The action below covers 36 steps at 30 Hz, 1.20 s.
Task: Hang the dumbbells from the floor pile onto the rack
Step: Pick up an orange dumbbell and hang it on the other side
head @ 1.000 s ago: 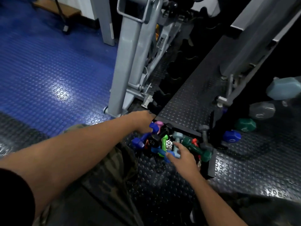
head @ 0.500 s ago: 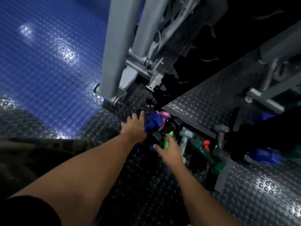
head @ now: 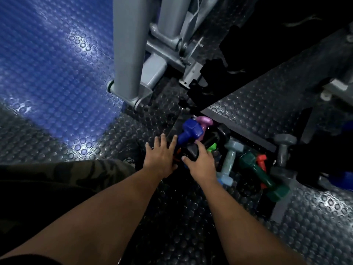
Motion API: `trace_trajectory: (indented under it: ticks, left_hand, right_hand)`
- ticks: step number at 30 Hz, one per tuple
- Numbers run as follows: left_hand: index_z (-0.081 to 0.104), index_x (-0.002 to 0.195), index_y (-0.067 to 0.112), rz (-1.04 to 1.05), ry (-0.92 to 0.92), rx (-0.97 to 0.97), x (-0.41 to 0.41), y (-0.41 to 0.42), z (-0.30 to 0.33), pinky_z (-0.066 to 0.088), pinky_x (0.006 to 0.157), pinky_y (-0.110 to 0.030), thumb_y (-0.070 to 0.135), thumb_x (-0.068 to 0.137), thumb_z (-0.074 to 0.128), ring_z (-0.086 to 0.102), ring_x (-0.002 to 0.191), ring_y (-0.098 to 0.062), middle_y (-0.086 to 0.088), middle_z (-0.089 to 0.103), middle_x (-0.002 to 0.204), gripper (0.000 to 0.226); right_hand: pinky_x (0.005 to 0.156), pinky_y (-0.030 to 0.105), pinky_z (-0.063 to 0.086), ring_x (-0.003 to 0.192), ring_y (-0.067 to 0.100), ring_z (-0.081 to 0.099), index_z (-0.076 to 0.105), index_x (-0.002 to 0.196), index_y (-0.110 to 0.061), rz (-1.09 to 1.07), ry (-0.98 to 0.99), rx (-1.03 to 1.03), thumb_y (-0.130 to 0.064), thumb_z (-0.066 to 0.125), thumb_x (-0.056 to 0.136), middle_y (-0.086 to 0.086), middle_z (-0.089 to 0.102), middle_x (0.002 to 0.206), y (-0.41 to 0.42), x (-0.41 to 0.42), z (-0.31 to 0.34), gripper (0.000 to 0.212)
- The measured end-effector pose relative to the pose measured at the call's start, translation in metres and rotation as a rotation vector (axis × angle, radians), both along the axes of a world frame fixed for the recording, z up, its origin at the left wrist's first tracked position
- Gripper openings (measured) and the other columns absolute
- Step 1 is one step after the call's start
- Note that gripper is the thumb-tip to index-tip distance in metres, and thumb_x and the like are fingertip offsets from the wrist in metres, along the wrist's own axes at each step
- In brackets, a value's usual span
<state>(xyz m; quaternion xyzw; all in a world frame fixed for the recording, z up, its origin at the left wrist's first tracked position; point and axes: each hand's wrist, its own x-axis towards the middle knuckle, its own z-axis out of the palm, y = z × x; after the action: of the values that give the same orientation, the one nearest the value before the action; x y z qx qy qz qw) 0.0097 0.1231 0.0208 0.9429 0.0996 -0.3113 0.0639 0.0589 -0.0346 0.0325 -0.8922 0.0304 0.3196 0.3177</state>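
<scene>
No legible text, labels, brands or numbers anywhere. Dumbbells (head: 192, 131) in the floor pile show plain coloured coatings; any weight markings too dark and blurred to make out.

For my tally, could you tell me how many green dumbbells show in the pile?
2: a dark green dumbbell lying at the pile's right, and a bright green dumbbell mostly hidden beside the right hand. Others may be buried.
</scene>
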Motion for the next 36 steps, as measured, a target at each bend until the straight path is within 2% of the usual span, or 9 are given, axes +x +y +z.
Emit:
trace_trajectory:
  ticks: [4,7,12,15,22,28,30,34,36]
  left_hand:
    - [-0.021,0.164,0.025,-0.001,0.03,0.009,0.001,0.0,-0.001,0.031,0.123,-0.055,0.055,0.087,0.077,0.018,0.155,-0.047,-0.026,0.008,0.17,0.128]
    - [-0.02,0.164,0.025,0.007,0.03,0.04,0.003,-0.003,-0.002,0.041,0.116,-0.05,0.047,0.085,0.08,0.033,0.148,-0.044,-0.026,0.016,0.168,0.129]
    - [-0.018,0.164,0.03,0.038,0.057,0.019,0.009,-0.003,0.004,0.05,0.101,-0.045,0.048,0.085,0.08,0.043,0.139,-0.038,-0.021,0.025,0.164,0.128]
    - [-0.017,0.165,0.03,0.047,0.054,0.002,0.009,-0.002,0.008,0.052,0.096,-0.044,0.049,0.083,0.082,0.047,0.131,-0.035,-0.017,0.039,0.151,0.13]
    - [-0.017,0.164,0.033,0.079,0.06,-0.022,0.01,-0.001,0.016,0.052,0.096,-0.044,0.051,0.082,0.082,0.05,0.127,-0.034,-0.016,0.044,0.142,0.129]
    - [-0.013,0.165,0.031,0.086,0.066,-0.019,0.012,0.0,0.017,0.055,0.092,-0.043,0.049,0.08,0.085,0.052,0.124,-0.033,-0.016,0.046,0.14,0.131]
    - [-0.005,0.167,0.026,0.097,0.075,-0.012,0.014,-0.001,0.017,0.055,0.092,-0.043,0.047,0.079,0.087,0.053,0.123,-0.033,-0.016,0.045,0.14,0.129]
    - [0.039,0.148,0.015,0.142,0.086,-0.048,0.018,0.005,0.019,0.056,0.095,-0.045,0.044,0.069,0.093,0.055,0.122,-0.033,-0.012,0.048,0.134,0.1]
    - [0.042,0.143,0.017,0.175,0.09,-0.101,0.016,0.008,0.017,0.055,0.097,-0.045,0.042,0.068,0.093,0.049,0.126,-0.033,-0.01,0.044,0.135,0.094]
  right_hand:
    - [0.088,0.029,0.046,0.113,0.022,0.064,0.045,0.148,-0.037,-0.001,0.018,0.036,-0.037,0.083,0.087,0.001,0.067,0.126,0.0,0.002,-0.004,0.072]
    - [0.087,0.026,0.043,0.104,0.019,0.06,0.049,0.144,-0.036,-0.005,0.039,0.048,-0.031,0.084,0.087,0.0,0.067,0.121,-0.004,0.006,0.0,0.067]
    - [0.089,0.026,0.045,0.107,0.017,0.063,0.053,0.139,-0.04,0.032,0.1,0.076,-0.028,0.087,0.084,-0.006,0.069,0.12,-0.028,0.021,0.009,0.065]
    - [0.084,0.02,0.049,0.109,0.016,0.066,0.053,0.141,-0.037,0.11,0.164,0.068,-0.026,0.088,0.084,-0.006,0.07,0.12,-0.049,0.034,0.018,0.067]
    - [0.099,0.028,0.047,0.113,0.014,0.066,0.05,0.143,-0.042,0.285,0.22,0.005,-0.026,0.087,0.086,-0.009,0.07,0.119,-0.078,0.043,0.029,0.07]
    - [0.102,0.047,0.053,0.119,0.023,0.059,0.04,0.139,-0.05,0.425,0.062,-0.239,-0.03,0.083,0.088,-0.001,0.062,0.124,-0.104,0.018,0.017,0.07]
    - [0.104,0.047,0.051,0.123,0.023,0.055,0.038,0.143,-0.052,0.462,0.053,-0.262,-0.034,0.081,0.089,-0.001,0.06,0.125,-0.108,0.02,0.018,0.071]
    - [0.11,0.05,0.048,0.132,0.025,0.051,0.037,0.144,-0.054,0.352,0.099,-0.192,-0.027,0.081,0.089,0.001,0.053,0.138,-0.106,0.016,0.014,0.075]
    - [0.118,0.053,0.04,0.142,0.031,0.045,0.035,0.145,-0.054,0.328,0.107,-0.206,-0.028,0.081,0.087,0.005,0.047,0.146,-0.103,0.009,0.01,0.079]
